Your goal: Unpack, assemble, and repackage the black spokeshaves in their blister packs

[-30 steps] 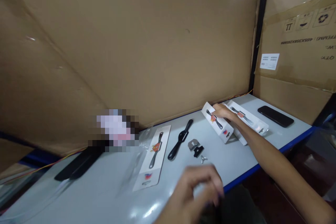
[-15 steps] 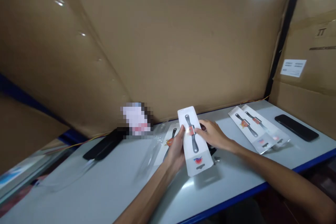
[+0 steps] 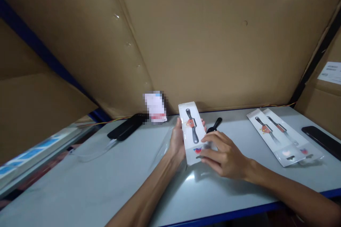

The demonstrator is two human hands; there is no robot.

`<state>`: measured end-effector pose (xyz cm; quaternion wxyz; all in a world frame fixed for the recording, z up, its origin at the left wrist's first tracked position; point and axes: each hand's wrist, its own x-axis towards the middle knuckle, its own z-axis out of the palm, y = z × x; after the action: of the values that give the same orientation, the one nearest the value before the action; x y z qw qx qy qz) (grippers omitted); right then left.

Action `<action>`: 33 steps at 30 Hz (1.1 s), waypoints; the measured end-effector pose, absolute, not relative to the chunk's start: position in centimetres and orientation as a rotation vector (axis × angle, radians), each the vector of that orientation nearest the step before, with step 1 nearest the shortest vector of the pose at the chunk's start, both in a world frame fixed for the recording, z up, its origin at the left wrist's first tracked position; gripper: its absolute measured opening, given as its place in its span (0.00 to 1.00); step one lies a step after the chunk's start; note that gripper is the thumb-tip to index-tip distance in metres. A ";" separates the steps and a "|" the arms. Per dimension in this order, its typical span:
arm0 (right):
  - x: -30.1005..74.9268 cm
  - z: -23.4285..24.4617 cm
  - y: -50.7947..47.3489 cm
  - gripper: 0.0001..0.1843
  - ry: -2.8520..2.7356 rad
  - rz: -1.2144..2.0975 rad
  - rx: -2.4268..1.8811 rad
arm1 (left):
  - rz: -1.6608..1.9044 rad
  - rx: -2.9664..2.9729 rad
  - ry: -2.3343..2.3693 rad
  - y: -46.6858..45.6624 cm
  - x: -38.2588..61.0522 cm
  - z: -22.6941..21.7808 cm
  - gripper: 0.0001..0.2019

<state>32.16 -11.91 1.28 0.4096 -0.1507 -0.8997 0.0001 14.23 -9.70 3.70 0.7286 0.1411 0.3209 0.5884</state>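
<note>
A white cardboard package (image 3: 192,131), printed with a black-handled spokeshave and a red bird-like logo, is held tilted above the table. My left hand (image 3: 178,140) grips it from the left and behind, with fingertips showing past its right edge. At the lower right of the package is my right hand (image 3: 226,154), its bent fingers resting on the logo end; its thumb is hidden. Behind the right hand lies a black-handled tool (image 3: 215,125), partly covered by the package and fingers. Clear plastic wrapping (image 3: 162,154) lies beside my left forearm.
Two similar printed packages (image 3: 277,136) overlap on the right of the grey table (image 3: 87,188). Beyond them lies a black phone-like object (image 3: 323,142). A black case (image 3: 125,127) with a white cable sits at the left, near a blurred-out upright item (image 3: 156,108). Cardboard walls (image 3: 202,42) enclose the back.
My right hand has moved from the package's upper right edge down to its logo end. The left hand still holds the package. The view has turned left, and the black-handled tool shows more.
</note>
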 end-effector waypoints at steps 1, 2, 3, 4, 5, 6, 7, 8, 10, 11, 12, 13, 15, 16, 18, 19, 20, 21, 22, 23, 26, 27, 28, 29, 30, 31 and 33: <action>32.1 1.2 -12.0 0.06 -2.276 0.000 -0.357 | 1.297 0.307 0.704 -9.8 14.3 3.7 0.34; 32.0 1.2 -12.0 0.07 -2.281 0.004 -0.346 | 1.295 0.307 0.697 -9.8 14.4 3.7 0.34; 31.9 1.1 -12.0 0.07 -2.285 0.011 -0.339 | 1.290 0.309 0.688 -9.9 14.5 3.7 0.33; 31.8 1.0 -12.0 0.08 -2.288 0.018 -0.333 | 1.286 0.309 0.682 -10.0 14.6 3.8 0.33; 31.8 1.0 -12.0 0.08 -2.291 0.022 -0.329 | 1.280 0.307 0.675 -10.1 14.6 3.8 0.33; 31.8 1.0 -12.0 0.08 -2.295 0.025 -0.326 | 1.272 0.303 0.670 -10.1 14.7 3.8 0.33; 31.8 1.0 -12.0 0.08 -2.301 0.030 -0.325 | 1.267 0.297 0.666 -10.1 14.7 3.9 0.33; 31.8 1.0 -12.0 0.07 -2.309 0.038 -0.326 | 1.265 0.293 0.664 -10.1 14.6 3.8 0.33; 32.0 1.1 -12.0 0.06 -2.327 0.058 -0.341 | 1.263 0.287 0.667 -10.1 14.5 3.8 0.33; 32.0 1.1 -12.0 0.06 -2.336 0.068 -0.350 | 1.265 0.287 0.669 -10.1 14.5 3.7 0.33; 32.0 1.1 -12.0 0.05 -2.342 0.084 -0.363 | 1.266 0.287 0.673 -10.0 14.4 3.7 0.34; 32.1 1.2 -12.0 0.05 -2.343 0.113 -0.382 | 1.268 0.286 0.676 -10.0 14.4 3.6 0.34; 32.1 1.3 -12.1 0.03 -2.349 0.206 -0.427 | 1.264 0.278 0.674 -9.9 14.3 3.5 0.34; 32.1 1.4 -12.1 0.02 -2.352 0.263 -0.452 | 1.256 0.273 0.668 -9.8 14.3 3.5 0.33; 32.1 1.7 -12.2 0.02 -2.351 0.369 -0.493 | 1.235 0.263 0.653 -9.8 14.3 3.4 0.34; 32.1 1.8 -12.2 0.03 -2.345 0.410 -0.505 | 1.229 0.263 0.646 -9.8 14.4 3.3 0.33; 32.1 1.9 -12.2 0.04 -2.336 0.442 -0.512 | 1.225 0.267 0.640 -9.8 14.4 3.3 0.33; 32.1 2.0 -12.2 0.04 -2.327 0.463 -0.514 | 1.224 0.273 0.638 -9.8 14.5 3.3 0.33; 32.1 2.0 -12.1 0.04 -2.322 0.472 -0.511 | 1.224 0.279 0.638 -9.9 14.5 3.3 0.32; 32.1 2.0 -12.1 0.05 -2.320 0.468 -0.502 | 1.223 0.284 0.639 -10.0 14.6 3.4 0.32; 32.3 2.0 -11.9 0.05 -2.321 0.399 -0.455 | 1.233 0.283 0.650 -10.1 14.6 3.4 0.32; 32.4 1.9 -11.9 0.05 -2.328 0.363 -0.439 | 1.236 0.277 0.650 -10.1 14.6 3.4 0.32; 32.4 1.9 -11.9 0.05 -2.339 0.321 -0.424 | 1.237 0.268 0.647 -10.0 14.5 3.4 0.33; 32.5 1.9 -11.9 0.05 -2.353 0.273 -0.412 | 1.237 0.258 0.646 -10.0 14.5 3.4 0.33; 32.5 1.9 -11.9 0.05 -2.368 0.221 -0.402 | 1.237 0.249 0.646 -9.9 14.4 3.4 0.34; 32.5 1.8 -11.9 0.05 -2.383 0.172 -0.392 | 1.239 0.242 0.648 -9.9 14.3 3.4 0.34; 32.5 1.7 -11.9 0.06 -2.396 0.109 -0.388 | 1.256 0.235 0.660 -9.8 14.2 3.4 0.35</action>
<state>32.49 -11.95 1.65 0.3484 -0.1495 -0.9244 0.0419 14.22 -9.80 3.39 0.7525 0.1078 0.3021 0.5751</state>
